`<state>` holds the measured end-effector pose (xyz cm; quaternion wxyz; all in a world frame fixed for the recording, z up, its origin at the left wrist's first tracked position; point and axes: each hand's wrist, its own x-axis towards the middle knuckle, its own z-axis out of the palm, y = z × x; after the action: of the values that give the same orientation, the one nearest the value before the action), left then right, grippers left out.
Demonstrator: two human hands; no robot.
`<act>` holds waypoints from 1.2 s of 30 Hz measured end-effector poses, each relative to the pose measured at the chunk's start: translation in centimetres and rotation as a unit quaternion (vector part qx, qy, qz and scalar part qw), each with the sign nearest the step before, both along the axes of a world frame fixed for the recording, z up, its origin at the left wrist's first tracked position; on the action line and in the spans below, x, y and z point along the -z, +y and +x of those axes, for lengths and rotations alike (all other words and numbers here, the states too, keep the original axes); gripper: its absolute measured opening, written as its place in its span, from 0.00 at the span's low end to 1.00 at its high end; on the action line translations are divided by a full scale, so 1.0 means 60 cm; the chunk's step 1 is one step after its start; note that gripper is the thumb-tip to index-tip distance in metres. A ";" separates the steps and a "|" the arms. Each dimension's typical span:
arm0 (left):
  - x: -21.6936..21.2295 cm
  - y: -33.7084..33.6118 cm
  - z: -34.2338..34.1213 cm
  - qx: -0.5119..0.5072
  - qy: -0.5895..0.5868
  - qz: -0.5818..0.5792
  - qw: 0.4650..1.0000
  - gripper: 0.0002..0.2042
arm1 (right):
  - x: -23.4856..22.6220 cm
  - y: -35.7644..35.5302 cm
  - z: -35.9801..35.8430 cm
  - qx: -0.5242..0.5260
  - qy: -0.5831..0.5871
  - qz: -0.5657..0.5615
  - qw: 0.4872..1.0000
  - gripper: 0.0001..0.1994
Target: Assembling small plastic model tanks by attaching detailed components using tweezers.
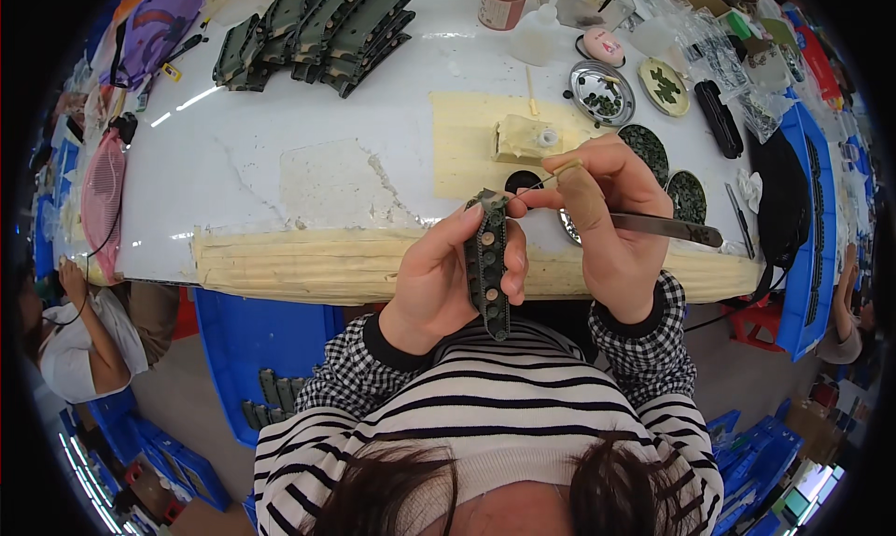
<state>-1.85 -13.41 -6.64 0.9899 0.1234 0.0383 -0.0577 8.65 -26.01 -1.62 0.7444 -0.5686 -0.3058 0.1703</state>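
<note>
Hands busy in the head view: a person at a white bench point(205, 204) holds a narrow, dark green camouflage strip with round studs point(489, 267) lengthwise, nearer the body than the pale cream block with a white nozzle point(516, 142) and slightly left of it. The left hand point(434, 265) pinches the strip, thumb on one side, fingers on the other. The right hand's point(618, 223) thumb and forefinger pinch a thin wire tool with a tan handle point(567, 166), silver metal tweezers point(665, 227) tucked beneath; whether the wire touches the strip, I cannot tell.

A firm left grip, light touches of the tip and tweezers kept clear would likely serve best.

The count: one strip in hand, two tan studs on it; right of the block, two oval heaps of dark green bits point(645, 150), one round silver dish point(627, 90), one cream dish point(646, 78). Left beyond the block, stacked camouflage pieces point(322, 30) overlap too much to number.
</note>
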 end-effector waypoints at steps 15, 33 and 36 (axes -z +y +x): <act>-0.032 0.019 -0.007 -0.071 0.019 0.154 0.985 0.29 | 0.017 -0.009 0.060 0.251 -0.339 -0.201 0.884 0.07; -0.050 0.016 -0.025 -0.111 0.026 0.554 0.825 0.37 | -0.001 -0.006 -0.006 -0.001 -0.060 -0.051 0.997 0.05; -0.048 0.017 -0.027 -0.114 0.021 0.559 0.821 0.37 | 0.001 -0.002 -0.005 -0.002 -0.068 -0.051 0.996 0.06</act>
<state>-3.46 -12.41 -3.79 0.7497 0.6489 0.0986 0.0846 8.35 -26.16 -1.69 0.6920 -0.6152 -0.3476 0.1478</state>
